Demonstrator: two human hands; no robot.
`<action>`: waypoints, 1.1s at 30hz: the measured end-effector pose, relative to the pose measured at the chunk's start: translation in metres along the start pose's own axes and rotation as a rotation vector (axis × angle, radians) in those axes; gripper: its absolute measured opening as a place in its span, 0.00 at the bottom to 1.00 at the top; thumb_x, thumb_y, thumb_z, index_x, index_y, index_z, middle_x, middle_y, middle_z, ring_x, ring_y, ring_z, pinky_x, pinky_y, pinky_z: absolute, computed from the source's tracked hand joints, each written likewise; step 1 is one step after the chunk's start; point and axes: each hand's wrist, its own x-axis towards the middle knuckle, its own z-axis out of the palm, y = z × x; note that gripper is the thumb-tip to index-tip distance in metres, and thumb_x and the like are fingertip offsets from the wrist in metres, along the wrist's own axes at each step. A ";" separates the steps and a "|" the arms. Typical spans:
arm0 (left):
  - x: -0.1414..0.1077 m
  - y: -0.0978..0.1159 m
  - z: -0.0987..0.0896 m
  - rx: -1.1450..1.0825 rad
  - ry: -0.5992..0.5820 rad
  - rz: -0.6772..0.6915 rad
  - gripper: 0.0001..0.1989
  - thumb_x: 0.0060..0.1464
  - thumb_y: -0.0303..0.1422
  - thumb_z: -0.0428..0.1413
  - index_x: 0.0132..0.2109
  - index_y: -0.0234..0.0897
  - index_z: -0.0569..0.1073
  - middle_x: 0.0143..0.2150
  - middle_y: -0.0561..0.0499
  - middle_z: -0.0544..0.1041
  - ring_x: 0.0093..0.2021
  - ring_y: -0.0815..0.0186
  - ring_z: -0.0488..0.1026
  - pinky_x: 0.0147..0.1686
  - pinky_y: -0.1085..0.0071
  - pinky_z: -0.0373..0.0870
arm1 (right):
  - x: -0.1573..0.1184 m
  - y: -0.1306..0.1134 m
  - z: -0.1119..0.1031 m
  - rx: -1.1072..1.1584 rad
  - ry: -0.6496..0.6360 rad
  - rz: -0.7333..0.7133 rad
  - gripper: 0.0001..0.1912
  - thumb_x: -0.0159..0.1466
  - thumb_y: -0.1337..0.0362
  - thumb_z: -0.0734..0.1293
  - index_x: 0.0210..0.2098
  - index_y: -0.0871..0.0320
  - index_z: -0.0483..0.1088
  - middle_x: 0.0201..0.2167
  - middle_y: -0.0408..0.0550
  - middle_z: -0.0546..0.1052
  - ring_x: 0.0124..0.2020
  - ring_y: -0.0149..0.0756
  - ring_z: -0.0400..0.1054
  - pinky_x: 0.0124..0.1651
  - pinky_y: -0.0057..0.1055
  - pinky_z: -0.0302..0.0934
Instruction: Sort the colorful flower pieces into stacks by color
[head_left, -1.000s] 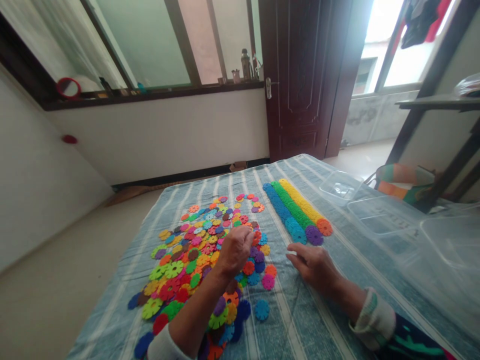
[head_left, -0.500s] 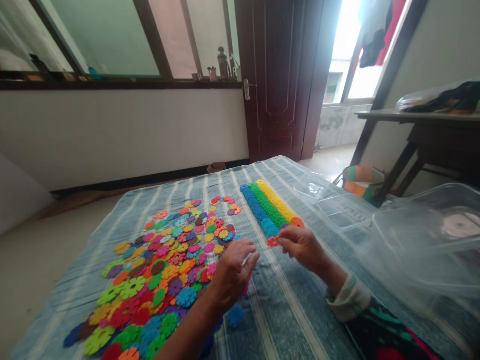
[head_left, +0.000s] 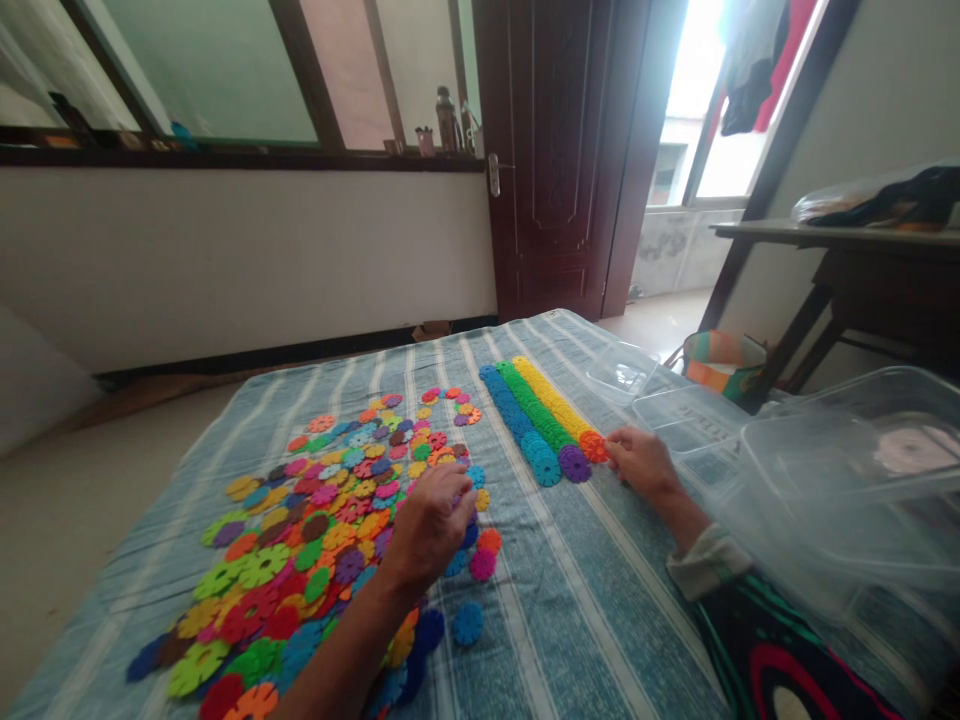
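Note:
Many coloured, notched plastic discs lie in a loose pile [head_left: 322,520] on a striped blue cloth. My left hand [head_left: 431,515] is over the pile's right side, its fingers bent; whether it holds a disc is hidden. Three rows of overlapping discs run side by side: a blue row [head_left: 514,415], a green row [head_left: 536,410] and a yellow row [head_left: 555,400]. A purple disc [head_left: 575,463] ends the green row. At the near end of the yellow row, my right hand [head_left: 641,462] pinches the edge of an orange disc [head_left: 593,447].
Clear plastic boxes [head_left: 840,470] and lids [head_left: 694,425] lie to the right. A few loose discs, one of them blue [head_left: 469,623], sit right of the pile. A dark table [head_left: 832,232] and a colourful bucket [head_left: 724,362] stand beyond the bed.
My right hand has moved right and slightly up, bringing the orange disc from below the rows to the yellow row's end. My left hand has moved left over the pile.

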 end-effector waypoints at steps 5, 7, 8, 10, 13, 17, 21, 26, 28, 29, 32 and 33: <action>0.004 -0.020 -0.016 0.074 0.023 -0.090 0.09 0.54 0.33 0.51 0.32 0.38 0.75 0.40 0.46 0.79 0.47 0.59 0.74 0.51 0.63 0.68 | 0.006 0.004 0.004 -0.158 0.021 -0.042 0.10 0.56 0.61 0.63 0.33 0.58 0.74 0.18 0.41 0.73 0.19 0.31 0.67 0.26 0.27 0.57; 0.003 -0.030 -0.020 0.095 0.035 -0.137 0.09 0.54 0.33 0.51 0.33 0.37 0.75 0.41 0.45 0.79 0.47 0.57 0.74 0.51 0.62 0.68 | 0.007 0.005 0.005 -0.219 0.052 -0.070 0.11 0.56 0.62 0.64 0.35 0.58 0.75 0.19 0.41 0.74 0.21 0.31 0.67 0.27 0.27 0.57; 0.003 -0.035 -0.021 0.105 0.041 -0.156 0.09 0.54 0.34 0.51 0.33 0.38 0.75 0.41 0.45 0.79 0.47 0.57 0.74 0.51 0.62 0.68 | 0.006 0.004 0.005 -0.249 0.068 -0.085 0.11 0.55 0.62 0.64 0.36 0.58 0.75 0.19 0.41 0.74 0.22 0.32 0.68 0.28 0.27 0.56; 0.002 -0.042 -0.024 0.125 0.046 -0.184 0.09 0.53 0.34 0.50 0.33 0.38 0.75 0.41 0.45 0.80 0.47 0.57 0.74 0.50 0.62 0.69 | 0.005 0.003 0.005 -0.302 0.090 -0.107 0.13 0.54 0.63 0.66 0.38 0.58 0.75 0.21 0.42 0.75 0.25 0.33 0.68 0.29 0.27 0.56; 0.001 -0.050 -0.028 0.165 0.031 -0.216 0.10 0.53 0.34 0.50 0.34 0.37 0.75 0.42 0.45 0.79 0.47 0.57 0.74 0.50 0.63 0.69 | 0.003 0.002 0.005 -0.350 0.082 -0.113 0.14 0.52 0.64 0.68 0.39 0.58 0.75 0.23 0.43 0.75 0.27 0.34 0.69 0.30 0.28 0.55; 0.005 -0.055 -0.028 0.263 -0.009 -0.246 0.10 0.51 0.30 0.49 0.35 0.37 0.75 0.40 0.44 0.79 0.45 0.57 0.74 0.50 0.63 0.68 | 0.002 0.005 0.007 -0.362 0.070 -0.116 0.14 0.52 0.64 0.68 0.39 0.57 0.74 0.23 0.42 0.75 0.28 0.36 0.70 0.30 0.29 0.55; 0.016 -0.054 -0.023 0.348 -0.087 -0.221 0.12 0.47 0.24 0.50 0.36 0.37 0.76 0.40 0.45 0.78 0.47 0.58 0.72 0.53 0.63 0.66 | 0.003 0.009 0.009 -0.350 0.074 -0.124 0.14 0.52 0.64 0.69 0.39 0.57 0.74 0.22 0.42 0.75 0.28 0.36 0.70 0.30 0.29 0.55; 0.034 -0.053 -0.013 0.394 -0.208 -0.167 0.21 0.44 0.18 0.49 0.43 0.38 0.77 0.47 0.44 0.74 0.53 0.57 0.67 0.54 0.63 0.64 | 0.002 0.007 0.009 -0.359 0.068 -0.106 0.14 0.53 0.64 0.69 0.40 0.56 0.74 0.23 0.43 0.75 0.28 0.36 0.70 0.30 0.29 0.55; 0.040 -0.057 -0.008 0.396 -0.262 -0.173 0.22 0.43 0.18 0.49 0.43 0.39 0.77 0.45 0.44 0.75 0.50 0.57 0.68 0.52 0.63 0.65 | 0.001 0.007 0.009 -0.353 0.061 -0.105 0.14 0.53 0.63 0.68 0.40 0.57 0.74 0.24 0.43 0.75 0.29 0.37 0.70 0.30 0.29 0.55; 0.041 -0.059 -0.006 0.392 -0.282 -0.174 0.22 0.43 0.18 0.49 0.42 0.39 0.78 0.43 0.44 0.75 0.48 0.57 0.69 0.51 0.63 0.66 | 0.001 0.007 0.009 -0.348 0.059 -0.104 0.14 0.53 0.63 0.68 0.40 0.57 0.74 0.24 0.43 0.75 0.29 0.37 0.70 0.30 0.29 0.55; 0.042 -0.066 -0.003 0.383 -0.280 -0.158 0.19 0.44 0.18 0.49 0.38 0.39 0.78 0.40 0.44 0.75 0.46 0.58 0.69 0.49 0.62 0.66 | 0.002 0.008 0.010 -0.342 0.062 -0.114 0.15 0.53 0.63 0.68 0.41 0.56 0.74 0.24 0.43 0.75 0.29 0.37 0.70 0.30 0.29 0.55; 0.041 -0.068 -0.002 0.380 -0.266 -0.145 0.18 0.45 0.19 0.49 0.38 0.39 0.78 0.41 0.44 0.75 0.47 0.58 0.69 0.50 0.62 0.66 | 0.002 0.009 0.010 -0.344 0.063 -0.120 0.14 0.53 0.63 0.68 0.41 0.56 0.74 0.25 0.43 0.75 0.29 0.37 0.70 0.30 0.29 0.55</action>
